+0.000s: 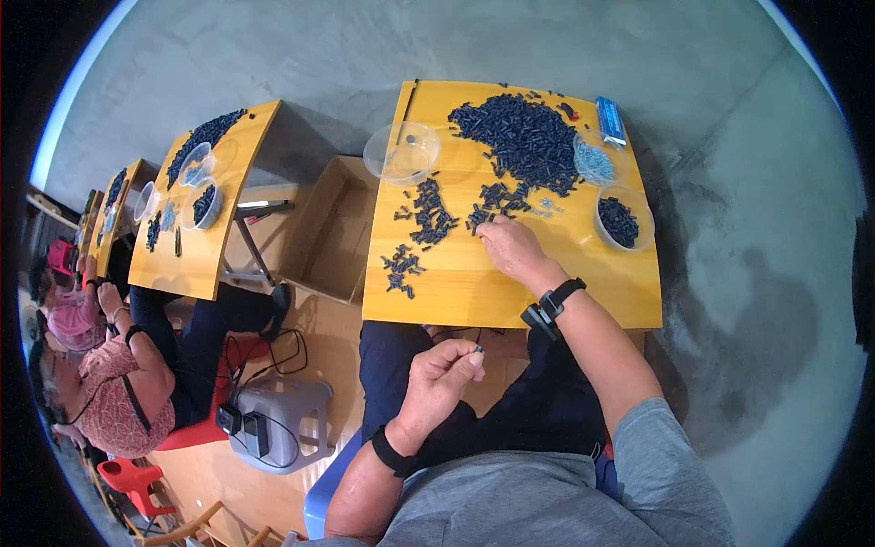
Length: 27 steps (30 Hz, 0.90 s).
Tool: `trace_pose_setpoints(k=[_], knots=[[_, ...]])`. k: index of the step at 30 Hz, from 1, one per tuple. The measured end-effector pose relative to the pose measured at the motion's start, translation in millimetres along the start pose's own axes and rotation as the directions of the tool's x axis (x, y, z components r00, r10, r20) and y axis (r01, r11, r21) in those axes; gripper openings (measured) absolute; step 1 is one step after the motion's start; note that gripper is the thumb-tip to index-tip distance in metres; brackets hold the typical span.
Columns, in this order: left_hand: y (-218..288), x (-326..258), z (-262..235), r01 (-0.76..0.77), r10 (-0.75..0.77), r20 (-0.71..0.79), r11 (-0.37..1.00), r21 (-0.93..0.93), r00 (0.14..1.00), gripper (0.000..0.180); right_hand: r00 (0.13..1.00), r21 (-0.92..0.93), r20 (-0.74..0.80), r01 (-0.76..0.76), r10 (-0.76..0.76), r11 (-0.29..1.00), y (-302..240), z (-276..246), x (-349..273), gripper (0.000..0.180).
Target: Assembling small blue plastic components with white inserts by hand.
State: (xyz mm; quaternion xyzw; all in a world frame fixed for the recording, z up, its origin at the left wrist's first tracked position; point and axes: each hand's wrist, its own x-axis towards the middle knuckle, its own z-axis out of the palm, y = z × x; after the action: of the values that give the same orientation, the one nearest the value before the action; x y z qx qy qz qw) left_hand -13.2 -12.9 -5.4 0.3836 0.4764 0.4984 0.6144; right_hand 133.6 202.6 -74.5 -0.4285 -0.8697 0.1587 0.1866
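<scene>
My left hand [439,381] is closed above my lap, off the table's near edge. Between its thumb and forefinger it pinches a small dark piece [478,349], mostly covered by the fingertips. Over the yellow table [510,296], my right hand [515,248] reaches down with its fingers drawn together at a small cluster of black tube-like pieces [499,194]. What its fingertips hold, if anything, is hidden. Left of it lie more loose black pieces [427,214], and beyond is a large heap [519,137] of them. A few small grey-blue pieces [547,207] lie beside the cluster.
On the right stand a clear tub of black pieces [619,223] and a clear tub of light-blue pieces [594,162], near a blue box [611,122]. A clear bowl [407,155] overhangs the left edge, above a cardboard box [333,232]. People sit at similar tables leftward.
</scene>
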Motion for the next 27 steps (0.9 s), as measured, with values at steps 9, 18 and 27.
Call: trace_pose_setpoints(k=[9,18,27], knots=[[5.2,1.2,-0.1,-0.035,0.036,-0.044,0.999,0.005,0.998,0.012,0.996,-0.095,-0.002,-0.086,0.087,0.992,-8.3,7.3,-8.5,0.008],[9.5,2.6,-0.2,-0.099,0.099,-0.077,0.995,0.0,0.992,0.014,0.883,0.903,0.324,-0.396,0.338,0.169,-36.3,-22.5,-51.7,0.012],[18.9,-1.6,5.2,-0.085,0.083,-0.06,0.996,-0.024,0.995,0.014,0.9,0.842,0.423,-0.346,0.107,-0.414,-77.0,-54.1,-81.6,0.017]])
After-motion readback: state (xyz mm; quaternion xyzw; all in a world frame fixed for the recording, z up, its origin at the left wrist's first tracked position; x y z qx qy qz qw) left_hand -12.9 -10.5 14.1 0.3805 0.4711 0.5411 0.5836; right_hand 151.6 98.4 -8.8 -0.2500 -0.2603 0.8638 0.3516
